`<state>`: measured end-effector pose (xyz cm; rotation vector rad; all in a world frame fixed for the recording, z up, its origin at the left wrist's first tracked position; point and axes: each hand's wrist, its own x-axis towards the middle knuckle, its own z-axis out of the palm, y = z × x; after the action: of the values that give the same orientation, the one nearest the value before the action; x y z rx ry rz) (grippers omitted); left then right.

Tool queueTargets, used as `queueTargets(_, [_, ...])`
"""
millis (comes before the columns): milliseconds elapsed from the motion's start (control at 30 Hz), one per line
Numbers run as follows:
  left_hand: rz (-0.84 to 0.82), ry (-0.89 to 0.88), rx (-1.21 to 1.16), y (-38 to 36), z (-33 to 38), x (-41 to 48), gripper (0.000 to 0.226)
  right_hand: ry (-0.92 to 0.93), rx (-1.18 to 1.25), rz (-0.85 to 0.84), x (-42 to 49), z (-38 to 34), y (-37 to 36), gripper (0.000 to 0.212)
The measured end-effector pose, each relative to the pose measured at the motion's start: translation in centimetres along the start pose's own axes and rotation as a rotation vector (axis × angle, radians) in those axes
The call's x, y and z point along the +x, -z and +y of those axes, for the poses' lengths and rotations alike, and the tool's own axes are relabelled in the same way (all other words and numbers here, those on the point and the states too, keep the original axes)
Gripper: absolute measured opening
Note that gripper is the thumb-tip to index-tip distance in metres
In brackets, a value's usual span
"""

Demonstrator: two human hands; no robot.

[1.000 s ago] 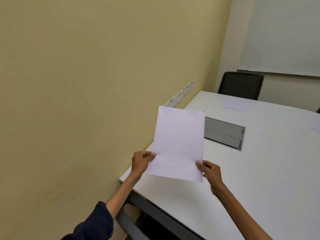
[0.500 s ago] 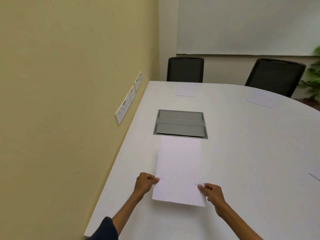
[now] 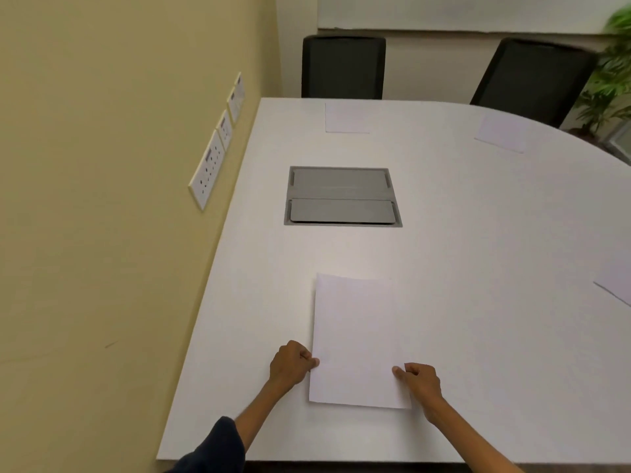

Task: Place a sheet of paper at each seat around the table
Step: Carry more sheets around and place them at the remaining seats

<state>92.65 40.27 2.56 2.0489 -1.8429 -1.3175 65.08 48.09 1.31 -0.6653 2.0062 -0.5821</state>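
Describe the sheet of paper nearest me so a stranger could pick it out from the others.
On the white table, look at the near edge, just this side of the grey cable hatch. The sheet there is the only one pinched by the left hand and right hand.

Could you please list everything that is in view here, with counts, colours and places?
wall: one, yellow, left side
wall sockets: three, white, on the wall beside the table
table: one, white, fills the middle
cable hatch: one, grey, set into the table
chairs: two, black, at the far side
plant: one, green, far right corner
placed sheets: three, white, one before each chair, one cut off at the right edge
held sheet: one, white, lying at the table's near end
sleeve: one, dark, on the left arm
left hand: pinches the held sheet's left edge
right hand: pinches its right edge
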Motion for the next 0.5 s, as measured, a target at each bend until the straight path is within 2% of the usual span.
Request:
queueTargets(233, [0.004, 0.063, 0.007, -1.3, -1.0, 0.9, 0.045, -0.024, -0.058, 0.041, 0.4, -0.1, -1.2, 0.05])
queueTargets(400, [0.037, 0.086, -0.039, -1.6, -1.1, 1.2, 0.026, -0.031, -0.108, 0.111, 0.8, 0.1, -2.3, 0.047])
queueTargets(500, [0.066, 0.081, -0.05, -1.9, -1.2, 1.1, 0.022, -0.028, -0.116, 0.142, 1.0, 0.1, -2.7, 0.032])
